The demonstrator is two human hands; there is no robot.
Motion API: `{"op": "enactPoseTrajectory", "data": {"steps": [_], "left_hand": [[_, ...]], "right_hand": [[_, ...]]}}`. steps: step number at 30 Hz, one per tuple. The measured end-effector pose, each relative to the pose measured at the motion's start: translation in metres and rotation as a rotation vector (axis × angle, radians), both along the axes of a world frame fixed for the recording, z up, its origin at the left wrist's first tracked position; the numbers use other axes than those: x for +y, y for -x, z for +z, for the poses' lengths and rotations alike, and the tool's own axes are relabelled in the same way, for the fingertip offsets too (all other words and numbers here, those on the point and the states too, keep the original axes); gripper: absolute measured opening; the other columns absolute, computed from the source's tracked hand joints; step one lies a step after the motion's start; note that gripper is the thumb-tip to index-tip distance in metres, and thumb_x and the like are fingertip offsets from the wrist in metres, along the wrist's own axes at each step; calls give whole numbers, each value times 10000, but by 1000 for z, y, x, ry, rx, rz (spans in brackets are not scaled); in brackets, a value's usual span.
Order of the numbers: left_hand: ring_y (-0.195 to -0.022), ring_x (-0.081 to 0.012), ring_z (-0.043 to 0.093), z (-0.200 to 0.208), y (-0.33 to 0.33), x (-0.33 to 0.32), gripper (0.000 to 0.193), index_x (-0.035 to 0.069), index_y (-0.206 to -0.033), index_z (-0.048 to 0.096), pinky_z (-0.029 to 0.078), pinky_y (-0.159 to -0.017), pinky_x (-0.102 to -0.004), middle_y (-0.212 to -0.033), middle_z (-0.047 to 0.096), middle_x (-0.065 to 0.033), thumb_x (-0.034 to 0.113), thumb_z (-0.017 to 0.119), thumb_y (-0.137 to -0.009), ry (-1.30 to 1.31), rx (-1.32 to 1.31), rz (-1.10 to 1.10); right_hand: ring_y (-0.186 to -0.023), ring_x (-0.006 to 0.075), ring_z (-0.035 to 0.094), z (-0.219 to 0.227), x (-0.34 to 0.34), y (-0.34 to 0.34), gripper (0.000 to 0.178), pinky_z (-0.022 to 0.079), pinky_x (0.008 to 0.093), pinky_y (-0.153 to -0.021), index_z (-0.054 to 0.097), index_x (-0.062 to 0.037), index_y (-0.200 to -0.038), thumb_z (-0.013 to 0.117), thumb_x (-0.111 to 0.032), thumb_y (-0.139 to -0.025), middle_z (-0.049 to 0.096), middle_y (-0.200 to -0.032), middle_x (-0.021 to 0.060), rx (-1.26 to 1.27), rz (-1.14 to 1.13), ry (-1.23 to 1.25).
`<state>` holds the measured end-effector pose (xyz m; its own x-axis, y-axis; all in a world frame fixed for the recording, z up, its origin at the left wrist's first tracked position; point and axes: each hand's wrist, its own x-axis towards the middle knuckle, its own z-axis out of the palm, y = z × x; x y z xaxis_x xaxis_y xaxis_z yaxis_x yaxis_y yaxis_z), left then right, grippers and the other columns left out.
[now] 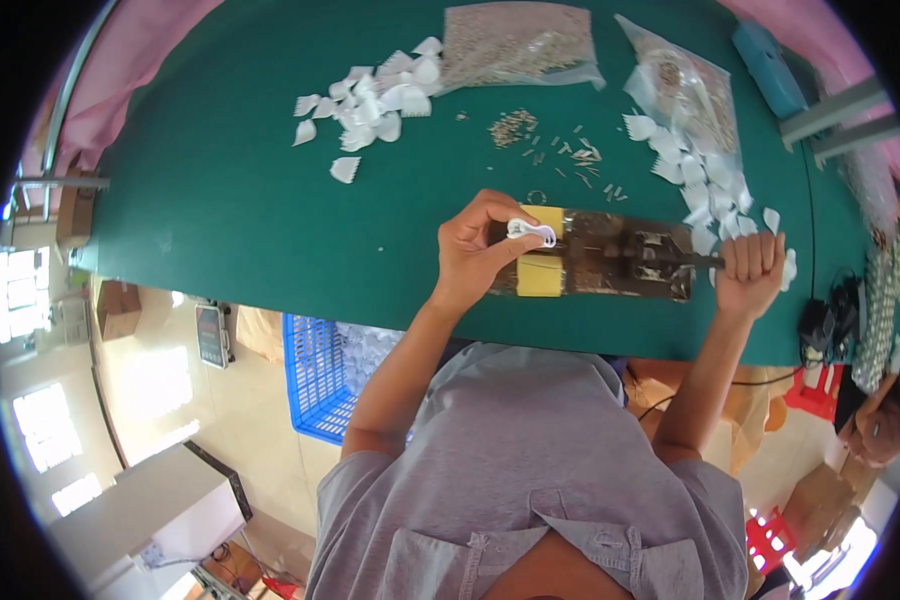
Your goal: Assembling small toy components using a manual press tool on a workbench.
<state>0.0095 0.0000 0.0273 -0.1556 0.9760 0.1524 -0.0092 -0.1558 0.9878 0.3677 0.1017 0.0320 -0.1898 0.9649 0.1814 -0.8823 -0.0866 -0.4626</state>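
My left hand (475, 250) pinches a small white plastic clip (532, 233) between thumb and fingers. It holds the clip at the left end of a worn brown metal jig (602, 240), between two yellow tape patches (540, 277). On the jig's right half sits a dark toggle clamp (658, 258). Its lever (708, 261) points right, and my right hand (753, 275) is wrapped in a fist round the lever's end. Just beyond the jig lie small metal pins (585, 155) and a heap of tiny springs or similar metal parts (513, 128).
White toothed plastic pieces (385, 100) lie in a pile at the far left, with more (698, 180) at the right. Two clear bags (518, 45) of small parts lie at the back. A blue basket (315, 385) stands below the green table (250, 200). Another person (878, 430) is at the right edge.
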Motion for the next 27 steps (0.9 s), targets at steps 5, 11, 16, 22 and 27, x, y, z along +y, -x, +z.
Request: {"op": "enactPoseTrajectory", "data": {"steps": [5, 11, 16, 22, 27], "left_hand": [[-824, -177, 645, 45, 96, -48, 256, 17, -917, 751, 508, -797, -339, -893, 731, -47, -16, 893, -707, -212, 124, -327], [-930, -140, 698, 11, 209, -76, 294, 21, -1116, 756, 539, -845, -274, -1011, 768, -62, 161, 831, -869, 375, 400, 238], [-885, -155, 672, -34, 214, 13, 317, 63, -1166, 744, 536, -810, -310, -1051, 757, -49, 191, 826, -888, -28, 960, 621], [-682, -55, 551, -31, 214, 19, 162, 72, -1079, 744, 435, -598, -216, -884, 676, 13, 74, 768, -918, 120, 600, 392], [-646, -48, 615, 27, 131, -9, 114, 39, -1036, 734, 431, -546, -187, -866, 699, -2, 47, 761, -925, 302, 390, 432]], "right_hand": [[-480, 112, 229, -9, -1, -9, 491, 263, 297, -488, 342, -161, -658, 373, -227, -1144, 268, -526, -34, 89, 70, 12], [-478, 101, 227, -13, 2, -20, 479, 257, 292, -490, 344, -160, -672, 383, -253, -1140, 267, -529, -49, 66, 62, 58], [-587, 102, 300, -27, -7, -33, 389, 310, 310, -609, 414, -140, -756, 468, -265, -1120, 298, -616, -55, -4, -61, 292], [-775, 180, 627, -26, -21, -7, 251, 517, 394, -738, 640, -37, -894, 622, -235, -1047, 636, -811, 45, -905, -603, 343], [-1065, 325, 639, 22, -2, 28, 205, 506, 414, -937, 734, -81, -1037, 746, -17, -842, 715, -1052, 77, -1915, -787, -537]]}}
